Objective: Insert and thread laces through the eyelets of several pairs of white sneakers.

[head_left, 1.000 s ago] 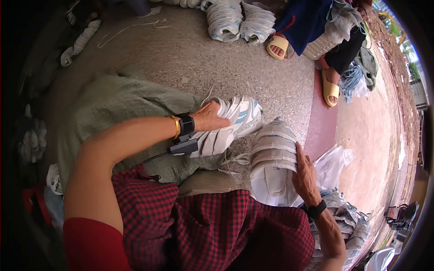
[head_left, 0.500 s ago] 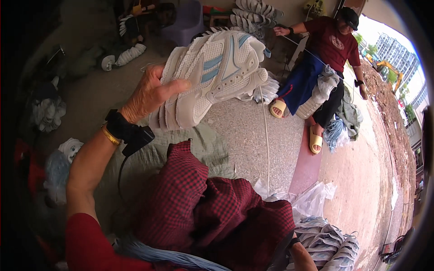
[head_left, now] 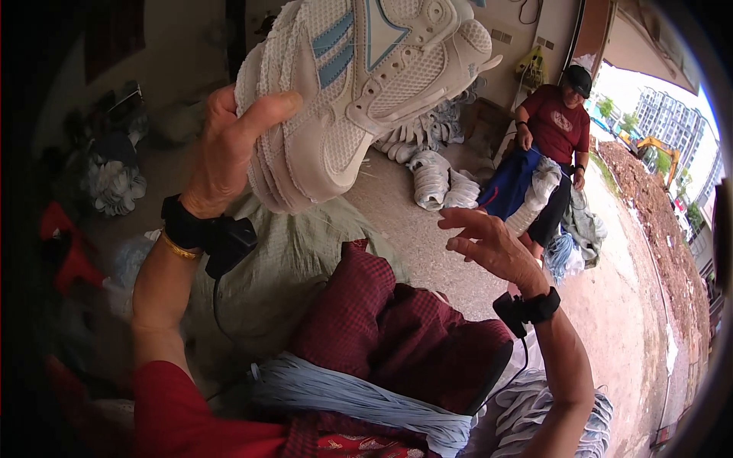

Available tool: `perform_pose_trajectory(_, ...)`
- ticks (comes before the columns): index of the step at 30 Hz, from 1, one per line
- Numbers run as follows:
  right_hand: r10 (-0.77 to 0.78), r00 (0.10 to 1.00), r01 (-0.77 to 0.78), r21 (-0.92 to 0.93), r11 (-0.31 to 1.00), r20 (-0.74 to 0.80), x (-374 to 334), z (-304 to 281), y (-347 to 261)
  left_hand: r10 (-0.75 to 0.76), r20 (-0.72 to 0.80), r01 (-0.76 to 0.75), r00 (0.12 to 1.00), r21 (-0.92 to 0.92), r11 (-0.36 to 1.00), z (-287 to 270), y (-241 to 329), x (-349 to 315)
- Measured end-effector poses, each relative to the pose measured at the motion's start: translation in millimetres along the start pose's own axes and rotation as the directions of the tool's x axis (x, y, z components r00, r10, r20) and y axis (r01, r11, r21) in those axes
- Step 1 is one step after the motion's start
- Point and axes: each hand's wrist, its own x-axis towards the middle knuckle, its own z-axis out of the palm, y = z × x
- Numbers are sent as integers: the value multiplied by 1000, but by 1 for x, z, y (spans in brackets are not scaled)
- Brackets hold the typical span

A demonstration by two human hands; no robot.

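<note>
My left hand (head_left: 225, 149) grips a stack of white shoe uppers (head_left: 328, 126) by one end, thumb across the top one. They are mesh with pale grey overlays, blue stripes and rows of lace holes, and they are held up in the air. Lower down and to the right hovers my right hand (head_left: 496, 248), its fingers apart and slightly bent, with nothing seen in them. A bundle of light blue shoelaces (head_left: 343, 393) lies across my lap, next to a red-and-black checked cloth (head_left: 397, 328).
Stacked uppers lie on the floor ahead (head_left: 431, 179), and another pile of uppers (head_left: 519, 416) is at my lower right. Green-grey sheeting (head_left: 267, 298) spreads before me. A co-worker in a dark red shirt (head_left: 556, 122) sits at the far right. A red object (head_left: 69, 248) stands at left.
The left hand has lifted the uppers higher and closer. My right hand has risen from the lower edge into view, open. The checked cloth has shifted, uncovering more of the laces.
</note>
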Motion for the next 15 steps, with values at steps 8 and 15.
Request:
perform_pose_trajectory(8, 238, 971, -195, 456, 868, -37, -76, 42, -35, -246, 110, 267, 963, -512, 816, 19, -6, -54)
perform_pose_trajectory(15, -6, 930, -123, -330, 936, -366, -116, 39, -19, -294, 636, 692, 713, -705, 156, 103, -50, -113)
